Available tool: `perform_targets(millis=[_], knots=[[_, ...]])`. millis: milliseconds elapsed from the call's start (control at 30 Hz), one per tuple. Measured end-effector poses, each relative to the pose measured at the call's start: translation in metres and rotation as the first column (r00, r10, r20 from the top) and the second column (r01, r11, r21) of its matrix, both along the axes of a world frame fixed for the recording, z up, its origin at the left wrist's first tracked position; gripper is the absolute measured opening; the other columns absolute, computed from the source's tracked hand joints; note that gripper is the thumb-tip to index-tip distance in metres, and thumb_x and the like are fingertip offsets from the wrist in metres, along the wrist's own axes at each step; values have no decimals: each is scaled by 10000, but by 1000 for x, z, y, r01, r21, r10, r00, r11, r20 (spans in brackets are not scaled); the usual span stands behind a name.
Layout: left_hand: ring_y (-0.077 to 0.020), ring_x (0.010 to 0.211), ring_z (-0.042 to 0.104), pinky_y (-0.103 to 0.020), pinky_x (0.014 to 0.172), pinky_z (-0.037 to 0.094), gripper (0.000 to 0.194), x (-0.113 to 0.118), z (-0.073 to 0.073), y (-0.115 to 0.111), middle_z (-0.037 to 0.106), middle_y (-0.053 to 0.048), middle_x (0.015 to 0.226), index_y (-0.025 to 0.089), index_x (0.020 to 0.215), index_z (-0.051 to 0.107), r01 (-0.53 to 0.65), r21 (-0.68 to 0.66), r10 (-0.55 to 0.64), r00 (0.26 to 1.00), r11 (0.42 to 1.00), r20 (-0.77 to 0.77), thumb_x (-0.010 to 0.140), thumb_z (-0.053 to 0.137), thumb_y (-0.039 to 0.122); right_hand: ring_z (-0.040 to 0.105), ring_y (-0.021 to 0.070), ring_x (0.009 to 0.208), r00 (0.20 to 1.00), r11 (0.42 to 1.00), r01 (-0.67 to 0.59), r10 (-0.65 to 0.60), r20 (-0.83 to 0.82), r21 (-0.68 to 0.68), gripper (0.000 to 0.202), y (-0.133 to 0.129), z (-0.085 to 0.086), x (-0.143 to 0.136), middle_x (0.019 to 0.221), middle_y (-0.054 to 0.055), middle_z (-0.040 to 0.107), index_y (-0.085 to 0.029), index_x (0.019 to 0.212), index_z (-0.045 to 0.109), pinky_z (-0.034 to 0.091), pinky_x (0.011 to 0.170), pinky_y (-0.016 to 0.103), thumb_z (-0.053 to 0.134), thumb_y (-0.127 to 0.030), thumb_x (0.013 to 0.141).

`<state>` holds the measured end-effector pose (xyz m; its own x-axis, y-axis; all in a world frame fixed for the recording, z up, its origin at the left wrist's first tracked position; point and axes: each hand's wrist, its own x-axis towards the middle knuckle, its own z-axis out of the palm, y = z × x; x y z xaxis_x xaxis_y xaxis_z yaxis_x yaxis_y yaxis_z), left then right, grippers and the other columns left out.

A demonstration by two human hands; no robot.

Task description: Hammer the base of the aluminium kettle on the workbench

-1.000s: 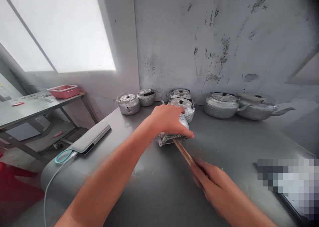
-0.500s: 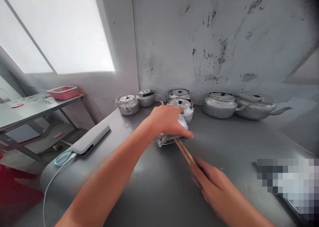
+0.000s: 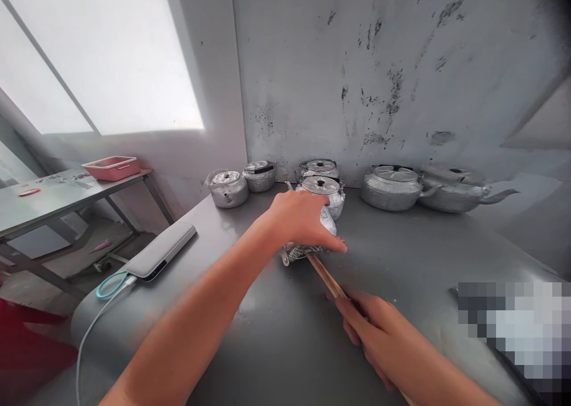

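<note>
Right grip [image 3: 372,329] tight round wooden stick [image 3: 327,279], slightly farther left than before; left grip [image 3: 301,219] wide around silver vessel [image 3: 296,254].

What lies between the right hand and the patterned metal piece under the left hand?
In the head view, a wooden stick, gripped by the right hand, reaches to the patterned metal piece.

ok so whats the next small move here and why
Probably nudge the wooden stick slightly forward with the right hand: its far end is at the near edge of the metal vessel, which the left hand grips from above, so it seems braced.
</note>
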<state>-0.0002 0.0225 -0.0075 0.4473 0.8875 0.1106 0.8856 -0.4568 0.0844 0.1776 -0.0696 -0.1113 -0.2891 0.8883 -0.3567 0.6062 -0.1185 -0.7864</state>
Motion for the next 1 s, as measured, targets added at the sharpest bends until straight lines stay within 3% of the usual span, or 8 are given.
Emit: perform_targets(millis=[100,267,433,667,1000], knots=[[-321,1007,638,-382,760,501,921,1,-1,-1,687,-78,1200,250,1345,581,-2,14,3,1000,1000,-13,628,607,827,410,59,351,999,999,-32,32,-10,19,438,0,-3,1,664,-59,473,-224,755,446,366,377,227,301,-553,1006],[-336,1095,617,-392,821,500,925,1,-1,0,658,-73,1281,265,1348,574,-1,1,1,1000,1000,2,629,593,846,391,66,352,1000,999,-30,30,7,35,441,1,-1,-1,630,-66,449,-229,748,446,328,386,237,276,-534,1017],[-347,1135,606,-402,861,500,938,-2,0,2,650,-60,1313,290,1383,550,0,-25,1,1000,1000,10,632,596,849,372,106,502,994,982,-57,39,102,179,418,2,-6,1,634,-52,426,-233,721,436,276,477,259,285,-473,1028],[-351,1213,575,-391,921,493,1017,-28,0,23,625,-27,1356,370,1391,538,-30,-146,51,988,989,148,546,600,933,292,141,582,988,962,-62,21,153,268,392,1,-10,3,644,-57,379,-245,775,476,249,529,278,292,-484,1024],[-319,1287,529,-353,1009,456,897,-52,5,33,566,-4,1432,353,1393,555,12,-247,55,964,969,259,637,651,829,276,144,590,992,968,-72,46,115,240,390,3,-6,1,653,-56,333,-241,773,474,242,531,276,307,-490,1022]])
